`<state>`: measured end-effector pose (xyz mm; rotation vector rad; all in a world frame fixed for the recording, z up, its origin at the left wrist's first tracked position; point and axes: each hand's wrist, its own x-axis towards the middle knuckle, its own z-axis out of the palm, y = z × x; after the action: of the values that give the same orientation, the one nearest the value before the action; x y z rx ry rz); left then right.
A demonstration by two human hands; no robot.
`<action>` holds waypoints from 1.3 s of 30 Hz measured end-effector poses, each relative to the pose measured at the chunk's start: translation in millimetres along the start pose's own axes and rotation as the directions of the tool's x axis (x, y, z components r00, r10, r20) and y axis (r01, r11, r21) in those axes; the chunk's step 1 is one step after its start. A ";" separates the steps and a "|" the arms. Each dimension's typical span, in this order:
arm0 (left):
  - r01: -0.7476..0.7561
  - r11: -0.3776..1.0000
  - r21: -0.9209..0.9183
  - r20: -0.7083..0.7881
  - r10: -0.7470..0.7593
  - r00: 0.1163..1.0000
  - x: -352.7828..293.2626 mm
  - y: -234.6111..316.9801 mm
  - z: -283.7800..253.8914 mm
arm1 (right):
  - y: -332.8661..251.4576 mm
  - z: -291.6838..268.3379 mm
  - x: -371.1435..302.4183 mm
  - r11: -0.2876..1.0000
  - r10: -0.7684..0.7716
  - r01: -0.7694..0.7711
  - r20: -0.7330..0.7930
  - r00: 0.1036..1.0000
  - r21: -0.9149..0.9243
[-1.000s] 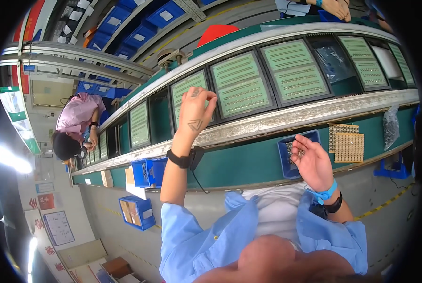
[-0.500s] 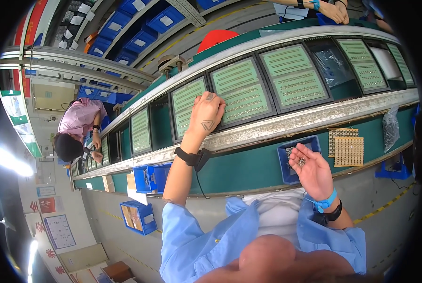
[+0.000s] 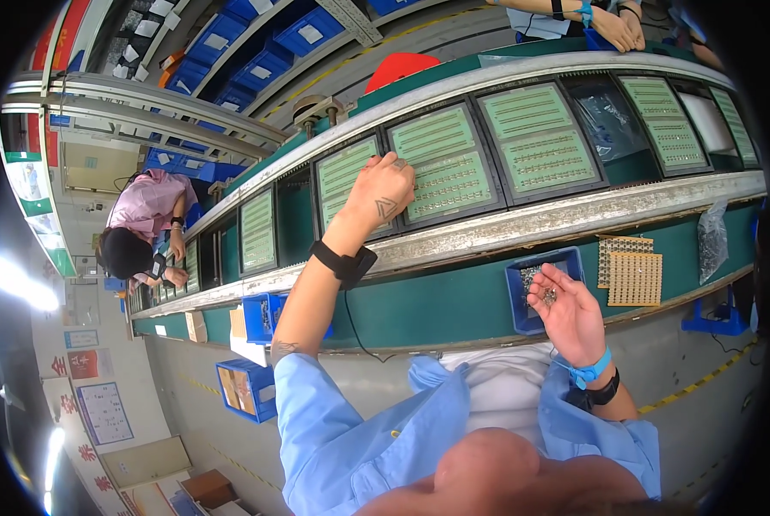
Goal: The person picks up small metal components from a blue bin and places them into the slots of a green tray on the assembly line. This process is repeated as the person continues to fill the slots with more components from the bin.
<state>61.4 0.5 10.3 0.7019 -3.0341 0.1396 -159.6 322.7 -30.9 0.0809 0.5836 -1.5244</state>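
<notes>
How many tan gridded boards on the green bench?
2: the front board, nearer the wearer, overlaps the rear board. Both lie right of the blue bin. More could be hidden underneath.

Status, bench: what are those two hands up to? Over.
Left hand over green boards, fingertips hidden. Right hand cupped palm-up by blue bin, small metal parts in palm. Nothing visibly in the way.

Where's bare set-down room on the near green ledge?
Best patch: the green ledge between the black wrist cable and the blue bin of small metal parts. Crowded right of there: right hand at the bin, then perforated tan panels and a clear plastic bag.
</notes>
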 end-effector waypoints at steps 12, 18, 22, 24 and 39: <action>-0.023 0.998 0.064 0.034 0.021 0.999 6.5 1.4 -3.7 | -1.5 -0.8 0.0 1.000 -0.015 0.016 0.034 0.999 -0.005; 0.045 0.995 -0.085 -0.018 -0.047 0.999 -0.7 6.0 -19.9 | -0.8 -2.7 -2.3 1.000 0.008 -0.008 0.077 0.997 -0.013; 0.094 0.974 -0.207 -0.325 -0.159 0.932 -5.9 25.0 -65.5 | -3.7 10.8 -2.4 0.998 -0.007 -0.003 0.149 0.989 0.068; -0.011 0.960 -0.281 -0.357 -0.094 0.929 -16.8 73.7 -85.4 | -1.9 12.7 -4.8 0.995 0.001 -0.013 0.118 0.993 0.102; -0.290 0.861 -0.417 -0.251 0.198 0.948 -20.2 187.3 -35.1 | 2.4 12.1 4.1 0.990 0.060 -0.088 0.244 0.968 0.106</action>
<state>-2.7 180.1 29.0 0.2437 -2.7831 -0.4507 -153.8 314.2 -22.9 0.0069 0.2953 -1.4685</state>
